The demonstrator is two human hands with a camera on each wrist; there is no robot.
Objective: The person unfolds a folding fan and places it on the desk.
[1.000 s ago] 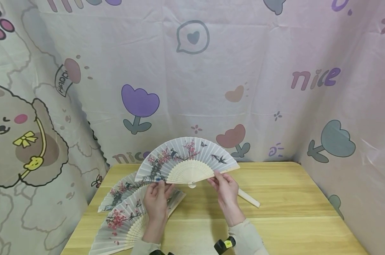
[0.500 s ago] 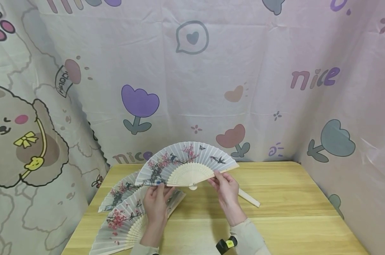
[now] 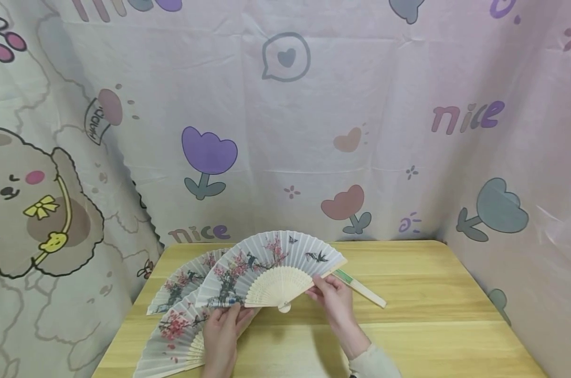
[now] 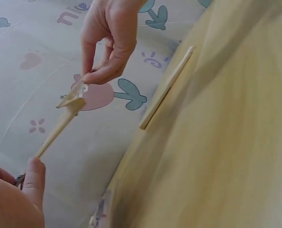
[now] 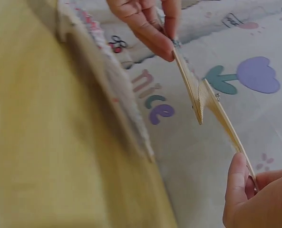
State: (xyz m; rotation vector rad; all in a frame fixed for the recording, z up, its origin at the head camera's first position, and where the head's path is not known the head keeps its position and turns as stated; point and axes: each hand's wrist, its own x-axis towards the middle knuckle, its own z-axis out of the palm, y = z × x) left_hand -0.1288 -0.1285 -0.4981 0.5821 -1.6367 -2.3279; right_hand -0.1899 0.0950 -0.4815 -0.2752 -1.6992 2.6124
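Observation:
Spread wide between both hands is a white folding fan (image 3: 285,262) with pink blossoms, a butterfly and dark birds. My left hand (image 3: 221,336) pinches its left guard stick between thumb and fingers. The right guard stick is pinched by my right hand (image 3: 335,302). Pale openwork ribs (image 3: 281,286) meet at the pivot, low in the middle. In both wrist views the fan shows edge-on, held above the table. Two more spread fans, a front fan (image 3: 172,336) and a back fan (image 3: 177,286), overlap on the table at left, partly hidden by the held fan and left hand.
A folded fan (image 3: 366,295) with a pale stick and a green part lies on the wooden table (image 3: 432,325), behind the right hand. A printed cloth (image 3: 285,131) hangs close along the table's back and sides.
Both hands have lowered the spread fan toward the table and nearer the body, slightly to the left. More of the folded fan, with its green part, now shows behind the right hand.

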